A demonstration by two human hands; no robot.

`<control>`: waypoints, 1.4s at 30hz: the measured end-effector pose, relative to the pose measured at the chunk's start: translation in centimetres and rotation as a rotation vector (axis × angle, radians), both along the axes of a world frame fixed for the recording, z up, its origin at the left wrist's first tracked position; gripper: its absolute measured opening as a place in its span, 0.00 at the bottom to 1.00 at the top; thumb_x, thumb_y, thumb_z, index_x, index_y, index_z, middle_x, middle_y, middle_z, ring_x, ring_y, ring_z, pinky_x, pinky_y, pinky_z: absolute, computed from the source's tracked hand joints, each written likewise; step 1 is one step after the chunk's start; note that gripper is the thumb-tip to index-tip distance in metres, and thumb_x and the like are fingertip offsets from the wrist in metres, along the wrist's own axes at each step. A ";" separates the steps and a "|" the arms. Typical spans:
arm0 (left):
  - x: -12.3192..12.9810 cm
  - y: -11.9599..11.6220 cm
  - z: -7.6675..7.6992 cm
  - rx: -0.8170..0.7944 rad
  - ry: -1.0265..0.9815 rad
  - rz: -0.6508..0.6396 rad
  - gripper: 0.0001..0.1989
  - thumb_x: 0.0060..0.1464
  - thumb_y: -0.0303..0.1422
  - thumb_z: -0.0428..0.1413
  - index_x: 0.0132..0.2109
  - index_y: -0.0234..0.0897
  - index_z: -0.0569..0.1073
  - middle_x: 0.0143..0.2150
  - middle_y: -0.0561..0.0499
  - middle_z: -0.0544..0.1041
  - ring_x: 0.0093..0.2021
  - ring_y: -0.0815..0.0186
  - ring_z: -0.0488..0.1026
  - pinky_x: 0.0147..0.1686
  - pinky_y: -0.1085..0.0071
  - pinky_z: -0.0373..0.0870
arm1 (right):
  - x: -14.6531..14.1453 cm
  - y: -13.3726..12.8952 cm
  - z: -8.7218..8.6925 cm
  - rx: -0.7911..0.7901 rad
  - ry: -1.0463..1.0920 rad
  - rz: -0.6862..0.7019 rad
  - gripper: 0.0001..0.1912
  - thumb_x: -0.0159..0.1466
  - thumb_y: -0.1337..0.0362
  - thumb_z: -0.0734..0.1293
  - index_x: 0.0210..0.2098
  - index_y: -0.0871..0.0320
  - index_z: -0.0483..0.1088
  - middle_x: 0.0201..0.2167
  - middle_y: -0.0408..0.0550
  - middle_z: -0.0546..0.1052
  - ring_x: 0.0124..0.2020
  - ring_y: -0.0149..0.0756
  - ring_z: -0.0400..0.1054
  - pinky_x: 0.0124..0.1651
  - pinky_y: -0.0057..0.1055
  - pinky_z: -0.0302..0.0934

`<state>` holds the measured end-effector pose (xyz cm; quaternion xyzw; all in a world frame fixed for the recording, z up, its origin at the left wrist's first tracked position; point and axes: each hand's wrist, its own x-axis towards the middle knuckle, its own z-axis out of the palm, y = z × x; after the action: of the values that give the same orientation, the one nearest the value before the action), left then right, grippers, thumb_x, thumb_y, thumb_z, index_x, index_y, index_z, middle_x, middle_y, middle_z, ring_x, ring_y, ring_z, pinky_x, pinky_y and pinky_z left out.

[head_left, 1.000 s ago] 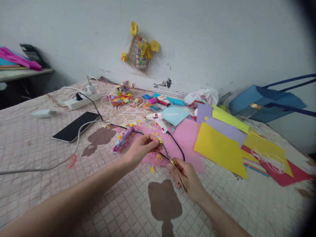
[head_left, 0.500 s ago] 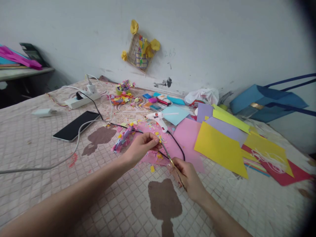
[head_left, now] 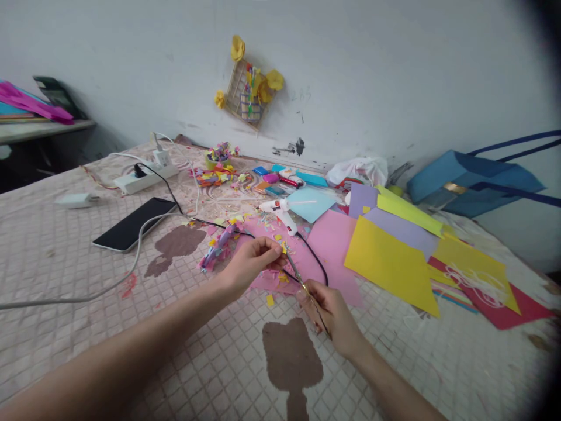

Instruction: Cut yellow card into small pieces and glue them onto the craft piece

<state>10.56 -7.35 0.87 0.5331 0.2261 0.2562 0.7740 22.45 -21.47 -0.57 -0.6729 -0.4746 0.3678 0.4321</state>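
Note:
My left hand (head_left: pixel 259 260) is closed in a pinch on a small yellow paper piece (head_left: pixel 284 248). Scissors (head_left: pixel 302 282) are gripped in my right hand (head_left: pixel 326 310), their blades pointing up and left to the paper at my left fingertips. Just behind my hands, a white glue gun (head_left: pixel 281 215) lies on pink paper (head_left: pixel 331 234) among small paper scraps. To the left of my left hand is a strip of purple and pink paper pieces (head_left: pixel 218 247).
Yellow sheets (head_left: pixel 390 263) and a blue bag (head_left: pixel 473 181) are at the right. A black-screened phone (head_left: pixel 135 224), a white cable (head_left: pixel 139 251) and a power strip (head_left: pixel 146 178) occupy the left. A bowl of paper pieces (head_left: pixel 219 156) stands near the wall.

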 end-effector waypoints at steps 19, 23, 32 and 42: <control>0.1 -1.0 -0.4 -0.117 -0.085 0.047 0.07 0.48 0.32 0.56 0.31 0.33 0.67 0.28 0.52 0.72 0.30 0.71 0.70 0.34 0.72 0.66 | -0.2 0.1 -0.2 0.000 0.020 0.006 0.19 0.61 0.51 0.58 0.21 0.57 0.53 0.14 0.34 0.54 0.15 0.23 0.48 0.18 0.24 0.44; 0.0 -1.0 -0.3 -0.121 -0.090 0.046 0.07 0.49 0.32 0.56 0.31 0.33 0.67 0.28 0.52 0.72 0.30 0.72 0.70 0.34 0.72 0.65 | -0.2 0.1 -0.1 -0.008 0.010 0.013 0.19 0.61 0.50 0.57 0.21 0.57 0.53 0.14 0.35 0.55 0.15 0.24 0.49 0.18 0.24 0.44; 0.0 -1.1 -0.2 -0.127 -0.091 0.045 0.07 0.49 0.32 0.56 0.31 0.33 0.67 0.28 0.52 0.72 0.29 0.71 0.70 0.34 0.72 0.65 | -0.1 0.0 0.0 0.004 -0.029 0.022 0.19 0.62 0.51 0.57 0.21 0.57 0.53 0.14 0.35 0.55 0.15 0.24 0.50 0.19 0.24 0.45; 0.0 -1.1 -0.3 -0.098 -0.105 0.047 0.06 0.50 0.32 0.55 0.31 0.33 0.67 0.28 0.51 0.72 0.30 0.71 0.70 0.34 0.72 0.66 | -0.3 0.1 0.0 0.011 -0.063 0.013 0.17 0.62 0.54 0.58 0.22 0.57 0.54 0.14 0.35 0.55 0.15 0.25 0.50 0.19 0.23 0.45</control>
<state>10.59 -8.40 0.52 0.4748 0.2101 0.2905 0.8037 22.17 -21.39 -0.53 -0.6787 -0.4941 0.3466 0.4184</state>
